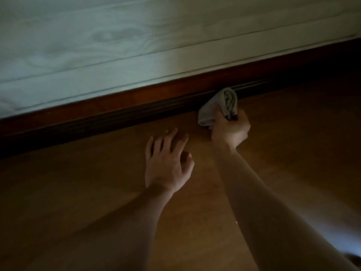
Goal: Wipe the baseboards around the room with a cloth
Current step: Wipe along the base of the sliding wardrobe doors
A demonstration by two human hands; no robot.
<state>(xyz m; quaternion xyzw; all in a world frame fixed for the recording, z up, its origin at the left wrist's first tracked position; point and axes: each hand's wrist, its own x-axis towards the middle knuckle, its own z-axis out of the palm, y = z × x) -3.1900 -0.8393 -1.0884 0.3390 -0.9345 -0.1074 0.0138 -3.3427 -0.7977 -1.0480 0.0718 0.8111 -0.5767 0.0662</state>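
Observation:
A dark reddish-brown baseboard [121, 112] runs diagonally from lower left to upper right where the pale wall meets the floor. My right hand [230, 130] grips a bunched grey-green cloth [220, 106], and the cloth's top presses against the baseboard's lower moulding. My left hand [168, 161] hovers over or rests on the floor just left of it, fingers spread and relaxed, holding nothing. Both bare forearms reach in from the bottom of the view.
A pale panelled wall [117, 42] with wood-grain and horizontal grooves fills the upper half. The brown wooden floor [97, 202] stretches below. The room is dim, and the baseboard fades into shadow at the far right.

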